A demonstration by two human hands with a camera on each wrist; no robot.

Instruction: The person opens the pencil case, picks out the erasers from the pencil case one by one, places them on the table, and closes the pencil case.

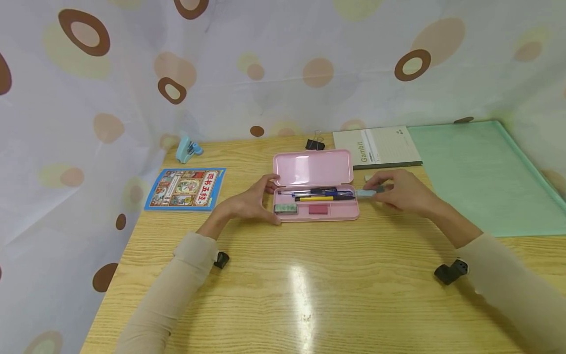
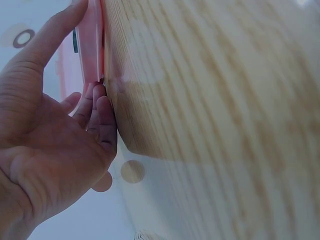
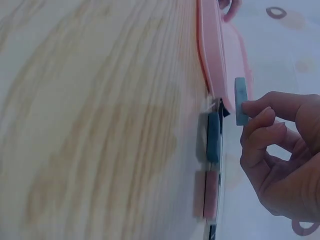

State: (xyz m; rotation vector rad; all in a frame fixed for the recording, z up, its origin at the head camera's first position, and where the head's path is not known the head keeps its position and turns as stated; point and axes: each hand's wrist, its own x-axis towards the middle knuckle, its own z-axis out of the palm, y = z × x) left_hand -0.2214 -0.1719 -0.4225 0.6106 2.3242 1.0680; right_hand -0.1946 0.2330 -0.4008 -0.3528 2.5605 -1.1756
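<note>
Your left hand (image 1: 254,201) steadies the open pink case (image 1: 316,199), fingers straight against its end, while your right hand (image 1: 400,191) pinches what looks like a blue eraser (image 1: 366,193) at its right end.

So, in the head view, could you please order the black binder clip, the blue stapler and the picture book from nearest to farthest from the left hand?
1. Picture book, just left of the left hand.
2. Black binder clip, behind the pink case.
3. Blue stapler, far back left; close to the clip's distance.

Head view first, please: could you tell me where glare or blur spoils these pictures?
Head view: a bright glare streak lies on the wooden table, and the open pink plastic pencil case stays sharp. Left wrist view: the table grain smears close up. Right wrist view: likewise soft, though the small pale blue block reads clearly.
</note>
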